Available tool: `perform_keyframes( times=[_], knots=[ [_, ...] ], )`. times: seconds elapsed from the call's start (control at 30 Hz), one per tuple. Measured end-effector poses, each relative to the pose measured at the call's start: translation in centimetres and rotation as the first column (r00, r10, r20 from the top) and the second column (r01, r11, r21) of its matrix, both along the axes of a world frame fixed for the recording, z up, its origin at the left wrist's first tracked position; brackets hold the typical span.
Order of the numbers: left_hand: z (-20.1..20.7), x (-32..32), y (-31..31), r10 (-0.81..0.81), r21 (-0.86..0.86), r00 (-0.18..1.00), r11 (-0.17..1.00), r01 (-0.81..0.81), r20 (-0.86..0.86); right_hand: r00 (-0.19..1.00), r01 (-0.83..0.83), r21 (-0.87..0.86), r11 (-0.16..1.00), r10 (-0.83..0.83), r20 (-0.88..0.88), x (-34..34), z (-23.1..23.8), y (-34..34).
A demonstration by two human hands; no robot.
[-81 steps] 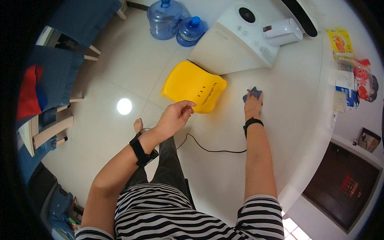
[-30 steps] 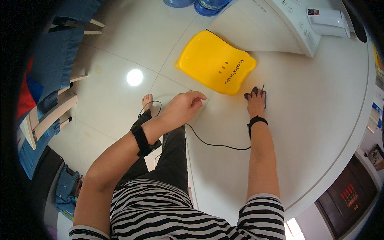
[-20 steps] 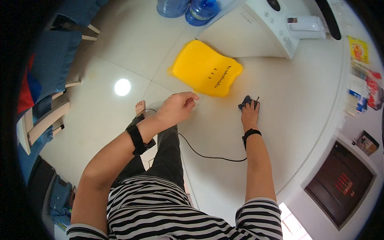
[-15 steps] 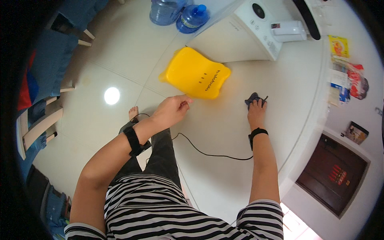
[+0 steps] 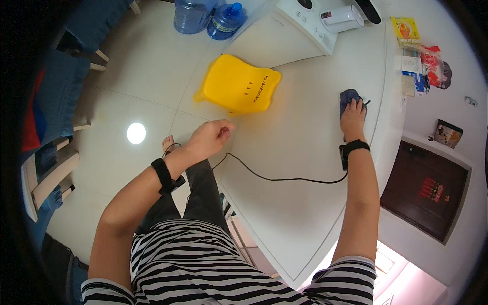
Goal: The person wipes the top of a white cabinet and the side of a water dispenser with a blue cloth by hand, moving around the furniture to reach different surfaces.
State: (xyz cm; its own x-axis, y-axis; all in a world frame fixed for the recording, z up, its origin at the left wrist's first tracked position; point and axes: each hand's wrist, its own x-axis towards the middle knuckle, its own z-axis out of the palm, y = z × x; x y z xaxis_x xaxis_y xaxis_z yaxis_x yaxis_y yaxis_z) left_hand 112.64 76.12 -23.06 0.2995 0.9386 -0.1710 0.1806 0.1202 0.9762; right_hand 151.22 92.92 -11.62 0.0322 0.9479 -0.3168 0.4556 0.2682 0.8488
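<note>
My right hand (image 5: 352,121) presses a dark grey-blue cloth (image 5: 349,96) flat against the white countertop (image 5: 300,137), fingers bent over it. Part of the cloth is hidden beneath my palm. Hanging in the air left of the counter, my left hand (image 5: 209,139) is loosely curled with nothing visible in it. Beyond its fingertips is a yellow plastic stool (image 5: 236,84), close to the counter's left edge. Each wrist wears a black band with a small device, and a black cable (image 5: 274,179) runs from the right one across the counter.
At the counter's far end stands a white appliance (image 5: 284,33), with a white kettle (image 5: 343,19) next to it. Blue water jugs (image 5: 226,21) are on the tiled floor. Food packets (image 5: 406,33) lie along the right side. Blue-covered chairs (image 5: 63,76) line the left.
My right hand has slid the cloth rightward and farther away along the counter. The view has shifted a little to the right, while my left hand keeps its curled pose.
</note>
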Motion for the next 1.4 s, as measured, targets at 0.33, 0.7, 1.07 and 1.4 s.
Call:
perform_keyframes(
  times=[0.33,0.7,1.07,1.4],
  knots=[
    [-2.4,1.9,-3.5,-0.016,-0.251,0.999,0.968,0.003,-0.049,0.996,-0.006,-0.219,0.976,-0.014,-0.089,-1.0,-18.2,-9.0],
    [-3.6,5.7,-1.4,0.027,-0.216,0.99,0.975,-0.058,-0.141,0.981,-0.011,-0.482,0.876,-0.084,-0.175,-0.6,-30.1,-17.1],
    [-0.3,4.8,-2.1,0.132,-0.272,0.99,0.952,-0.14,-0.049,0.971,-0.081,-0.487,0.87,-0.041,-0.236,-2.2,-22.1,-17.3],
    [3.7,3.1,-2.7,-0.042,-0.217,0.998,0.975,0.05,0.042,0.969,-0.201,-0.001,0.979,0.199,-0.149,-0.9,-9.1,-13.9]
  ],
)
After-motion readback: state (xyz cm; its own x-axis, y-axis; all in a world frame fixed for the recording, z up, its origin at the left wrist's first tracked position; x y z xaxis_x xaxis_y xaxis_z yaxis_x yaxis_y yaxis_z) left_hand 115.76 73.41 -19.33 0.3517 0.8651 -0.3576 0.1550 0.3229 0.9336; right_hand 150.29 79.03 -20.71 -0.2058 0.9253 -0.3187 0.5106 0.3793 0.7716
